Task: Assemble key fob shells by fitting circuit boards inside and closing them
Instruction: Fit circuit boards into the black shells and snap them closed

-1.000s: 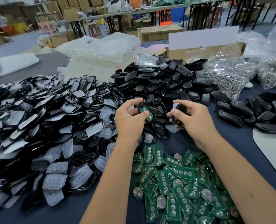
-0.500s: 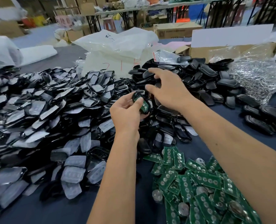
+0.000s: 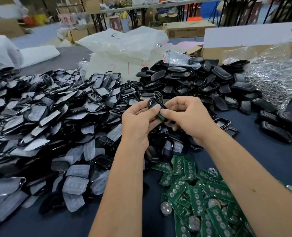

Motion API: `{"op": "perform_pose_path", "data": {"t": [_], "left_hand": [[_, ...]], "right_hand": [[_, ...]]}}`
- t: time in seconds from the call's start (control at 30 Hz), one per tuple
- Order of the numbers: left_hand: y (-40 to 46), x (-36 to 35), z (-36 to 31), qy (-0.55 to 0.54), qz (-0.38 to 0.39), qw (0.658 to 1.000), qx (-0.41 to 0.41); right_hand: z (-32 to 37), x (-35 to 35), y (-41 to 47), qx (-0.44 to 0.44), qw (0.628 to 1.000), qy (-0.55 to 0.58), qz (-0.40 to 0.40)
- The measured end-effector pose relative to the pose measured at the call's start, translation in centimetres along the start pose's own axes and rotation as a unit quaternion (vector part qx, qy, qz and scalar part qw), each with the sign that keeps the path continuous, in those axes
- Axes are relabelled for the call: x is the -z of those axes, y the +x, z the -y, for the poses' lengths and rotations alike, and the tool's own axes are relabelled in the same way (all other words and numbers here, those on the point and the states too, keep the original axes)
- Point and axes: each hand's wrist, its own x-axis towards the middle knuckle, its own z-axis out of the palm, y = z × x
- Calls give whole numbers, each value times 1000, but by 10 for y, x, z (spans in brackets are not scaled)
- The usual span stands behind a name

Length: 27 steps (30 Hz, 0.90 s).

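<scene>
**Board seated in the shell, cover not yet on**

Both hands meet above the middle of the table. The left hand [image 3: 138, 120] grips a black key fob shell [image 3: 153, 102] from the side, thumb laid across its open face, and a green circuit board [image 3: 156, 106] shows inside it. The right hand [image 3: 189, 117] has its thumb and forefinger pinched onto the lower end of the same shell, its other fingers curled beneath; whether they also hold a second shell half cannot be told, since the palm hides that space.

The supply lies all round: a heap of shell halves with pale button pads [image 3: 48, 125] to the left, a heap of plain black back covers [image 3: 201, 79] beyond the hands, and loose green boards with coin cells [image 3: 201, 194] near the person's forearms on the dark table [image 3: 253, 151].

Judging from this, the step in hand is seating the board before the fob is closed. The chief risk is a board lying askew: if one corner rides on the rim, pressing a cover down could bend the board or leave the seam gaping. The thumbs cover much of the board, so its alignment is hard to check. A second risk is the grip itself; the shell is glossy and held only at its edges, and a slip would drop it among look-alike parts below.
</scene>
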Motion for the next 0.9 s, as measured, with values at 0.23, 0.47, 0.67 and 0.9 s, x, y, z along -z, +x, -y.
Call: {"op": "perform_pose_path", "data": {"t": [0.23, 0.47, 0.67, 0.9], "left_hand": [[-4, -20, 13, -7, 45, 997, 61], [-12, -32, 22, 63, 14, 998, -6], [-12, -31, 10, 81, -96, 988, -91], [-5, 11, -26, 50, -429, 841, -325]], "right_hand": [[-8, 28, -10, -26, 998, 37, -53], [-13, 35, -17, -36, 998, 32, -41], [6, 16, -4, 5, 999, -3, -39], [29, -49, 19, 123, 968, -219, 4]]}}
